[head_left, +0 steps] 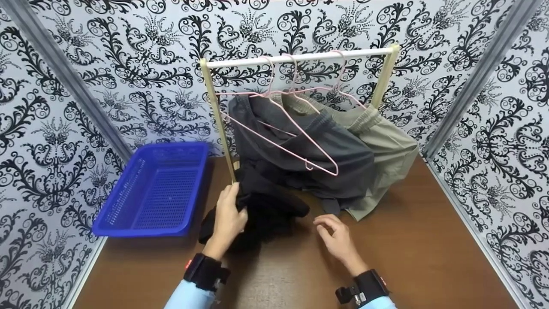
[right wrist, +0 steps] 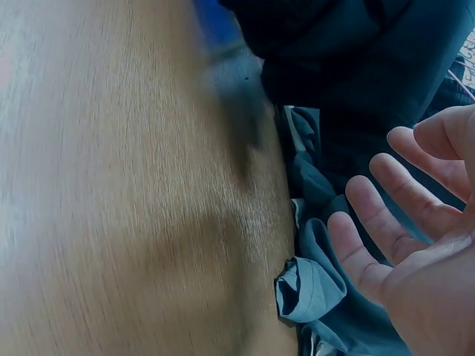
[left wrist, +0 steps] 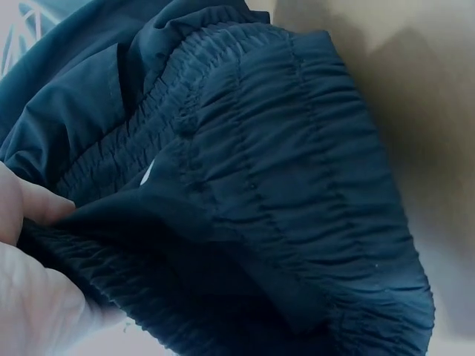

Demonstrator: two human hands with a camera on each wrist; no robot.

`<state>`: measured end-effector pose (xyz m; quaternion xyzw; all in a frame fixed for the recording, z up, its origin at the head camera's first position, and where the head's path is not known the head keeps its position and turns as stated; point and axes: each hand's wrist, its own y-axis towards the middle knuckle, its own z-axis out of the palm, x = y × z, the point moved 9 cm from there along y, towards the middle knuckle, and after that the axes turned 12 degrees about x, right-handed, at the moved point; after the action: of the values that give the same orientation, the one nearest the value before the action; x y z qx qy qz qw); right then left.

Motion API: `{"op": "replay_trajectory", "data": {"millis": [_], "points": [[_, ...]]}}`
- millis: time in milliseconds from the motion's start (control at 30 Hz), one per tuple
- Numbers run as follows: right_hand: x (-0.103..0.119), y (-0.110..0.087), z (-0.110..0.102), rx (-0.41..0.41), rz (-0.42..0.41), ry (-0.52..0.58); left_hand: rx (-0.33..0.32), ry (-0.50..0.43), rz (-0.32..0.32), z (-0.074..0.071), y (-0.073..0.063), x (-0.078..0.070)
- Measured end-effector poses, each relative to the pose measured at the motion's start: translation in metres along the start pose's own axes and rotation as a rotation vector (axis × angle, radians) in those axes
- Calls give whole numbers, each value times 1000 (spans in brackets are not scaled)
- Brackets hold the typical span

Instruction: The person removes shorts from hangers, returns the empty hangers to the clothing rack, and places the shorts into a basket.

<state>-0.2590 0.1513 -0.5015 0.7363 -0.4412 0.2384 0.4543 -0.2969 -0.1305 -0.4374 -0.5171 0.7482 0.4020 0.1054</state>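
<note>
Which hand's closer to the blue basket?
Left. The left hand is just to the right of the blue basket, gripping the black garment; the right hand is farther right, past that garment, holding nothing.

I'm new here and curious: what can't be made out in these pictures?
Head view: lower right post of the rack, hidden by the beige garment.
Left wrist: much of the left hand, cut off by the left edge; white speck on the dark garment, too small to identify.
Right wrist: the blue basket, blurred, mostly cut off by the top edge.
</note>
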Motion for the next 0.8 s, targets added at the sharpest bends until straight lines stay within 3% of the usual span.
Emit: {"op": "replay_trajectory", "data": {"millis": [167,467,800], "points": [[13,1,-3,10,-20,18,-45,7,29,-13,7,-1],[-20,-1,9,41,-11,12,-108,13,59,-45,20,-1],[-19,2,16,96,-30,22,-157,7,60,-78,37,2]]}}
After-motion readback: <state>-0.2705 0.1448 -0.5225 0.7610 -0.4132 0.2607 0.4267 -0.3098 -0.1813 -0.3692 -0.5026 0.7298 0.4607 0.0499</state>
